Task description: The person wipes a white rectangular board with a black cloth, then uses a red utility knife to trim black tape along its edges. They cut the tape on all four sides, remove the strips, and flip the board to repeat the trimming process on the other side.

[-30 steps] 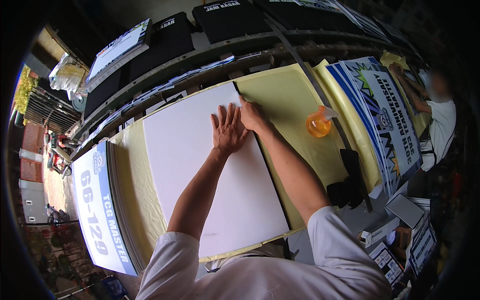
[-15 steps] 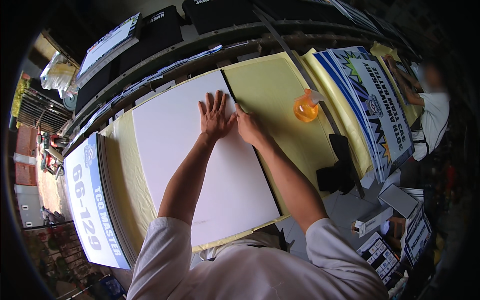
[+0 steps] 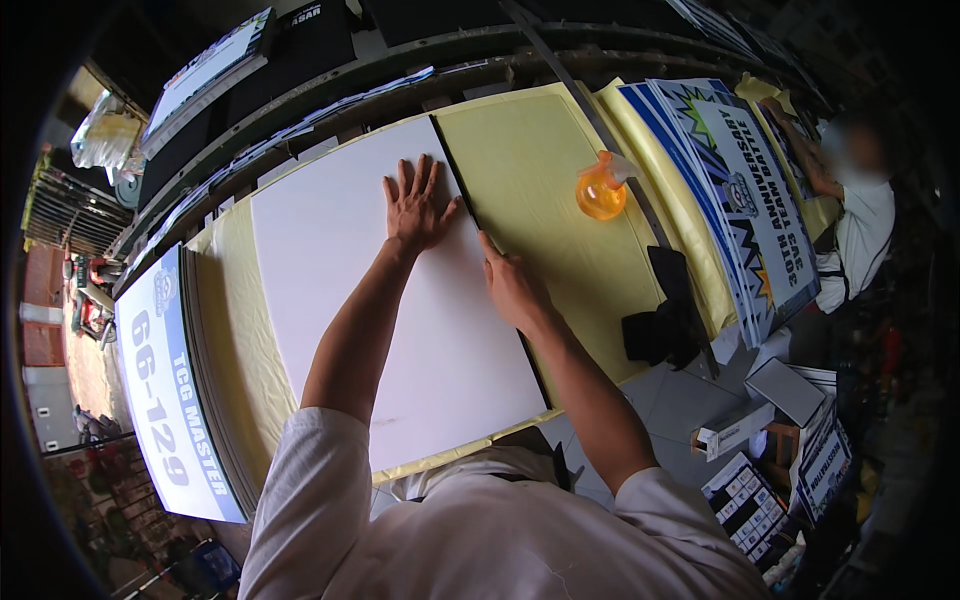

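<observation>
My left hand [image 3: 414, 208] lies spread on the upper part of a white sheet [image 3: 345, 250], near its dark right edge. My right hand [image 3: 508, 280] is lower, against that edge, forefinger extended and other fingers curled; whatever it may hold is hidden. The sheet rests on a yellow-covered board [image 3: 515, 150], whose right half shows an orange spray bottle [image 3: 600, 195] above my right hand. A dark cloth or bundle [image 3: 652, 335] sits at the board's right.
Printed signboards are stacked at left [image 3: 170, 380] and right [image 3: 745, 210]. A co-worker in white [image 3: 855, 230] has hands on a board at far right. Behind runs a dark rack [image 3: 420, 70]. Boxes and signs [image 3: 790, 390] lie lower right.
My right hand has slid down along the sheet's dark edge, away from my left hand, which stays spread on the sheet. The view has shifted, so the bench appears higher and further left.
</observation>
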Available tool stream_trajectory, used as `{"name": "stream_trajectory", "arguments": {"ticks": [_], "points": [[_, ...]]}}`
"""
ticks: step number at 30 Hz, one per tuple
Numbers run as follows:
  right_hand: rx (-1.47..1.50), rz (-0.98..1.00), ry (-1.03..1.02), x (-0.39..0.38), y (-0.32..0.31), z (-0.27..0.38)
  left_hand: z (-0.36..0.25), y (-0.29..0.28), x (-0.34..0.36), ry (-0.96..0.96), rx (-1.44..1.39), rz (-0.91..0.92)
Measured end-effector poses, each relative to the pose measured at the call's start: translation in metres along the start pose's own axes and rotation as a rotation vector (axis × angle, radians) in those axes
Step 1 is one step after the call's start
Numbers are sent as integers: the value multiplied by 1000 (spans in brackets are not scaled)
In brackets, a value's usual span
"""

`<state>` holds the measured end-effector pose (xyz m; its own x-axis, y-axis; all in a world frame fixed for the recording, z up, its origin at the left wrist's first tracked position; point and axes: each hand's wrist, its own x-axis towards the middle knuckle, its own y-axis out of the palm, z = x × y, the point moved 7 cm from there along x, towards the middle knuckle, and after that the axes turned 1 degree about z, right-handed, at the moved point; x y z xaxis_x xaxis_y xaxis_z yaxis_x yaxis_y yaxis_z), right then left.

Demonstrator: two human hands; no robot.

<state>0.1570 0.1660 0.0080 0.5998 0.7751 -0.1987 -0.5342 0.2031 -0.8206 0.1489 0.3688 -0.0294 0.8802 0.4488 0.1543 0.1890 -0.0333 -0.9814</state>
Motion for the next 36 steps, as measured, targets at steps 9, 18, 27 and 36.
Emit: {"name": "stream_trajectory", "arguments": {"ticks": [9,18,27,36], "points": [[-83,15,-18,-67,5,-8,0,6,3,12,32,-8],[-78,53,26,-140,12,-20,1,9,3,11,49,-7],[-38,59,91,-219,18,-32,1,9,4,-9,64,21],[-106,162,178,-286,23,-37,5,14,6,1,93,12]]}}
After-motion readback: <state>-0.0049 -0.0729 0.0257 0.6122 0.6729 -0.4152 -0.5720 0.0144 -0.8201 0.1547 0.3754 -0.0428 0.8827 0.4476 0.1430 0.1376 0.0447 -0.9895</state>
